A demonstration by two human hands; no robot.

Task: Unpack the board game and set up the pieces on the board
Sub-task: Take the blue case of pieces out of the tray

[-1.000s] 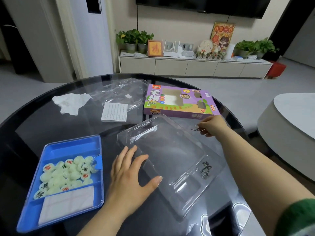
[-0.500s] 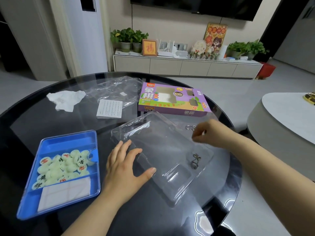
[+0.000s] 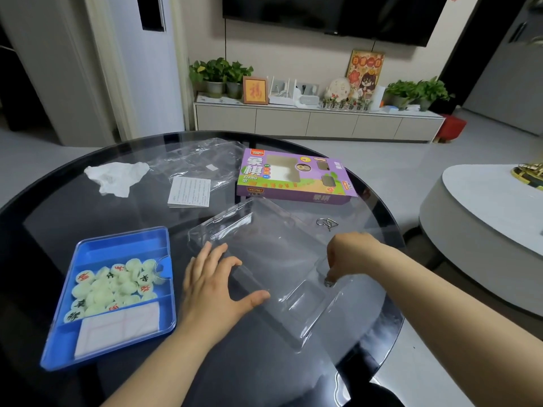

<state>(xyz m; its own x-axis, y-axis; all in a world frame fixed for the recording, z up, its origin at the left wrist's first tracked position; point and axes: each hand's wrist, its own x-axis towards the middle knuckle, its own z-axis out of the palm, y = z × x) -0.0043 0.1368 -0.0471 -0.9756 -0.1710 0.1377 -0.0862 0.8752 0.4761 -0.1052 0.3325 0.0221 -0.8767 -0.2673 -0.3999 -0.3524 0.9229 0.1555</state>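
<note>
Head view: unpacking is mostly done, setup not begun. Left of the clear plastic insert (image 3: 273, 268), the pieces (image 3: 114, 286) and folded board (image 3: 117, 327) lie in the blue tray (image 3: 117, 245). Left hand (image 3: 217, 289) presses the insert, fingers spread; right hand (image 3: 349, 257) pinches a small metal thing (image 3: 328, 282) inside it.

1. Table top (image 3: 58, 230), centre of the frame: dark glass, glossy.
2. Insert tray (image 3: 279, 259), centre: clear thin plastic, shiny, moulded.
3. Case (image 3: 117, 248), lower left: blue plastic, smooth.
4. Pieces (image 3: 111, 289) inside it: pale green, translucent, glossy.
5. Box (image 3: 293, 177), upper centre: purple printed card.
6. Wire clip (image 3: 326, 223), right of centre: bright metal.
7. Leaflet (image 3: 190, 191): matt paper.
</note>
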